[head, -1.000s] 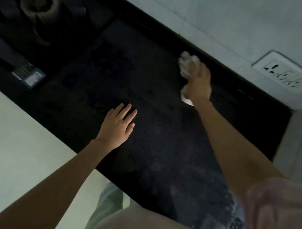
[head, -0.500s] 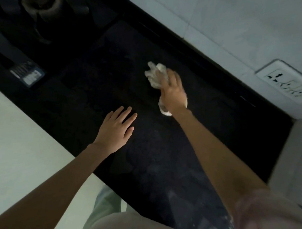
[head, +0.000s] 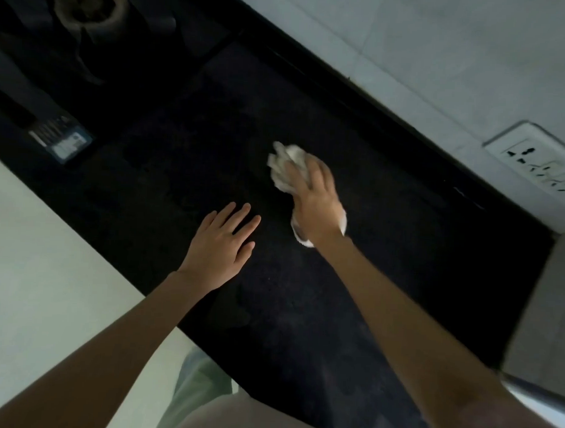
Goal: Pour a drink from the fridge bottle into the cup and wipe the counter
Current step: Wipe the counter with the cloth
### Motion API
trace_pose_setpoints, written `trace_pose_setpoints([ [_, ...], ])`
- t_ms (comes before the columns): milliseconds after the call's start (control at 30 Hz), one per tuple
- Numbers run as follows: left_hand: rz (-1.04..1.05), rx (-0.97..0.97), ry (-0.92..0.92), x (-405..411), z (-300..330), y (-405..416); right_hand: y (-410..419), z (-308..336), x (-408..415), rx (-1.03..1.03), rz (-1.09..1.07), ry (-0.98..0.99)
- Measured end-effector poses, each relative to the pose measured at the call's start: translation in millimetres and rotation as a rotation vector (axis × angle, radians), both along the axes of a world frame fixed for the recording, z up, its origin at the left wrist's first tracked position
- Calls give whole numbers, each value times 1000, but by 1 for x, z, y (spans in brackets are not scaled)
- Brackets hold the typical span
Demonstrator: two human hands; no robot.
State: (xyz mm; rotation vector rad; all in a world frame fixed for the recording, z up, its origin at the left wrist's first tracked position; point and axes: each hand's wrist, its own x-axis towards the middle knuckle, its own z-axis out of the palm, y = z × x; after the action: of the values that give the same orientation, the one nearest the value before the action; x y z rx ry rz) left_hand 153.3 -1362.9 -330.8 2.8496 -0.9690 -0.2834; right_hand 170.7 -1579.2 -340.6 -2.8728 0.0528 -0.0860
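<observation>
Wiping stage under way; no bottle or cup in view.

Right hand (head: 315, 200) fingers curl over a crumpled white paper wad (head: 287, 167), pressing it onto the dark speckled stone counter (head: 303, 310). Left hand (head: 224, 243), at 8 o'clock of it, rests flat with fingers straight, slightly spread. Pouring presumably done; wiping unfinished.

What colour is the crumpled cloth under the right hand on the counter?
White: the crumpled cloth under the right hand stands out against the black counter in the head view.
</observation>
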Motion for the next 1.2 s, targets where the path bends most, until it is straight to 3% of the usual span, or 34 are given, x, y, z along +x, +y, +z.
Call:
trace_pose_setpoints([
  [133,3,-44,-20,0,-4,1,13,9,104,-78,223,129],
  [267,10,-67,-31,0,-8,0,-13,16,152,-102,61,200],
  [433,9,-51,-12,0,-7,1,-71,8,106,-42,-236,127],
  [567,11,-44,-16,0,-8,1,-58,-6,28,-107,-388,-48],
  [700,13,-59,-25,0,-10,3,-6,-11,2,-71,-182,-96],
  [833,8,-64,-44,0,-10,2,16,-8,53,-95,101,-18],
  [900,1,-67,-49,1,-10,2,7,-6,81,-93,128,-34],
  [1067,-1,-58,-30,1,-8,1,-40,-2,74,-1,-174,-29],
  [1200,16,-34,1,4,-4,-4,-31,-2,21,-78,-342,-99],
])
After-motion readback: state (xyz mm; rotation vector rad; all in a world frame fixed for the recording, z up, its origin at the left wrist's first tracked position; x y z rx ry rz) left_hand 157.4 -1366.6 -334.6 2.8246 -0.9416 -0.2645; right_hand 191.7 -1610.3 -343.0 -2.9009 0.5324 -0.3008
